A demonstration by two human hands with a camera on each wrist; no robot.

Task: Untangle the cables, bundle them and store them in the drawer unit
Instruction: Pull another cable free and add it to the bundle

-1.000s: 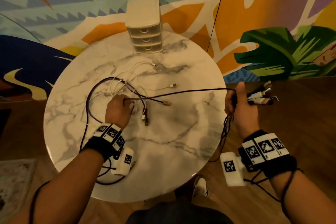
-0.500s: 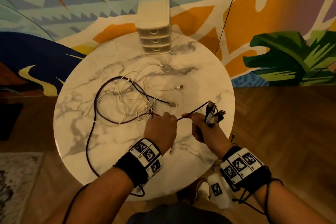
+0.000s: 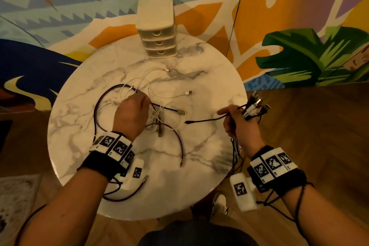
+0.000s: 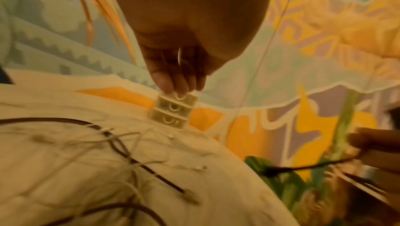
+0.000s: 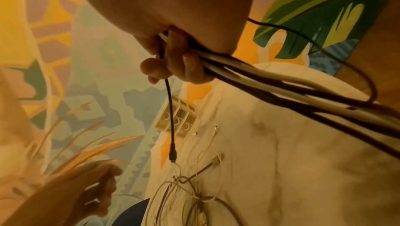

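Now the black cable (image 3: 207, 120) has come free of the tangle (image 3: 151, 110); the right hand (image 3: 237, 124) grips it with the bundle (image 3: 254, 109). Left hand (image 3: 130, 115) returns to the tangle, apparently pinching a white cable. Drawers (image 3: 158, 41) sit beyond, shut.

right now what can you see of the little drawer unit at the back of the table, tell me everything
The drawer unit is a small cream plastic block with a flat plain top and three stacked translucent drawers, each with a curved recessed pull. All three look closed; their contents cannot be made out. It stands upright at the far edge of the round marble table, against the painted wall. Neither hand touches it, and the nearest white cable end lies short of it.
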